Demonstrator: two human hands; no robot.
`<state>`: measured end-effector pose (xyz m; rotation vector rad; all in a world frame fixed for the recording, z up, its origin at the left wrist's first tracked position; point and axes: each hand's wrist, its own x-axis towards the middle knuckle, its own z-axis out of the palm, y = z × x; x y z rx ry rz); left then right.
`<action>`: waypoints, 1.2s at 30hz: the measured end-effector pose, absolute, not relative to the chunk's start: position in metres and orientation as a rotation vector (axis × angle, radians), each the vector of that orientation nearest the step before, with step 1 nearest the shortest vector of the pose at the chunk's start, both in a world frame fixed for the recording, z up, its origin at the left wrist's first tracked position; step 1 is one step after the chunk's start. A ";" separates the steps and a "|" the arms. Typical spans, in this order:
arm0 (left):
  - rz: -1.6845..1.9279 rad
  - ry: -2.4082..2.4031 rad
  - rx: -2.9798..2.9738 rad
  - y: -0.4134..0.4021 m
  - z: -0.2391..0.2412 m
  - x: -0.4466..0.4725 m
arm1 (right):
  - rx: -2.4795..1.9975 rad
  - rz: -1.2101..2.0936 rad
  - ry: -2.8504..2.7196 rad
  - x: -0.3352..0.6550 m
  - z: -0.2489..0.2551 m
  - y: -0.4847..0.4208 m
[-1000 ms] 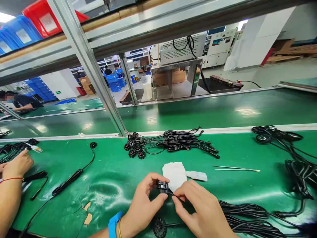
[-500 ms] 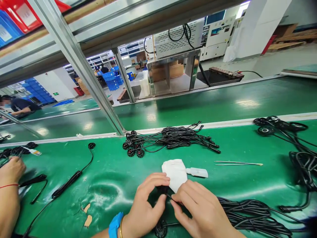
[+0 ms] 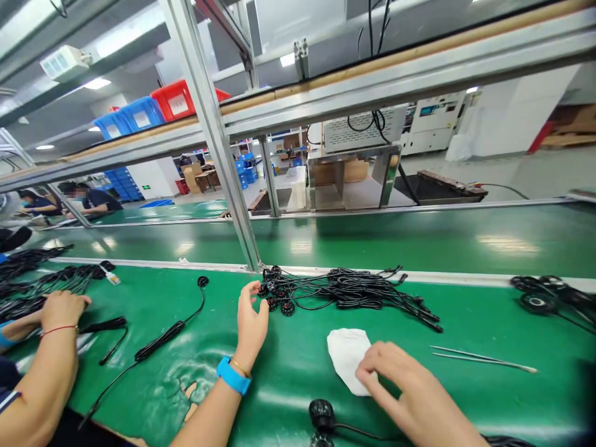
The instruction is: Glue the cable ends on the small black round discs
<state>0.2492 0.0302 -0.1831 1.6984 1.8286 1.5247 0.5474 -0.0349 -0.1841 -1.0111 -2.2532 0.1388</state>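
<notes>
The green smooth-topped desk is the largest thing here. Near its far edge lies the bundle of black, thin, rubber-like cables, its long axis running from left to right and slanting a little toward the person at the right end. The right hand is well apart from this bundle; its fingers are curled over the white, flat, paper-like sheet, and I cannot tell whether its grip pinches something. The left hand is the nearer one: its grip is spread, thumb away from the forefinger, opening toward the round black plastic heads at the bundle's left end. These heads lie just beside the fingertips, to their right; whether they touch, I cannot tell.
</notes>
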 end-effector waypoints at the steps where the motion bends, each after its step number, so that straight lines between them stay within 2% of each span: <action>1: 1.493 1.842 1.738 0.036 -0.185 0.245 | -1.078 0.040 -2.264 0.554 -0.183 -0.023; 4: 1.383 1.900 1.840 0.046 -0.191 0.243 | -1.254 -0.308 -2.325 0.570 -0.181 0.020; 8: 1.239 2.049 1.862 0.046 -0.199 0.245 | -1.262 -0.471 -2.372 0.566 -0.185 0.066; 13: 1.049 2.128 1.883 0.046 -0.203 0.241 | -1.222 -0.597 -2.459 0.552 -0.188 0.082; 27: 1.015 2.029 1.921 0.041 -0.196 0.252 | -0.910 -0.524 -2.432 0.568 -0.179 0.061; 36: 0.956 2.010 1.866 0.047 -0.199 0.251 | -0.752 -0.409 -2.384 0.556 -0.145 0.039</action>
